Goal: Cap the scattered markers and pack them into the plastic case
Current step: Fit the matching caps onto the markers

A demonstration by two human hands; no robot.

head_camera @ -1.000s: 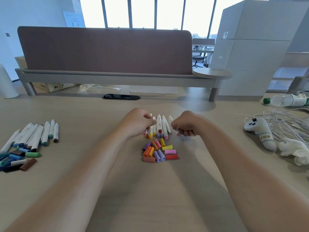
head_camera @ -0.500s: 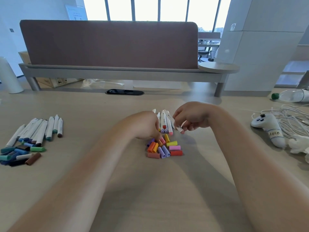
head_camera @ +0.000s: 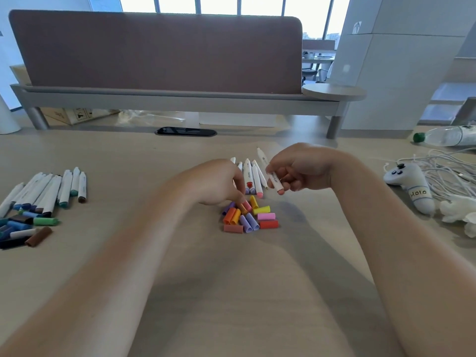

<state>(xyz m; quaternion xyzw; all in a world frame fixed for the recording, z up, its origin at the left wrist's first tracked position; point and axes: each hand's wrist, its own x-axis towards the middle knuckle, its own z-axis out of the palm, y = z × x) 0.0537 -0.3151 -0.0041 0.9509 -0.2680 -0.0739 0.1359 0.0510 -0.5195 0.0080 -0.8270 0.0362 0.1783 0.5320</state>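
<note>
Head view: two bare forearms reach over a pale wood-grain surface toward its middle.
Right grip: thumb and fingers pinch a white-barrelled marker with an uncapped salmon tip, lifted off the surface, tip tilted down toward the near edge.
Left grip: fingers curled down, tips touching the far side of a pile of loose coloured plastic caps; whether they pinch a cap cannot be told.
Held marker to caps: just beyond and to the right of the pile, apart from it.
Other uncapped white markers: lying side by side between the two grips, just beyond the pile.
Left edge: a row of white markers with dark tips, with blue, green and brown caps nearer the near edge.
Right edge: a grey plush game-controller toy, tangled white cables, and a clear plastic bottle with a green cap lying on its side.
</note>
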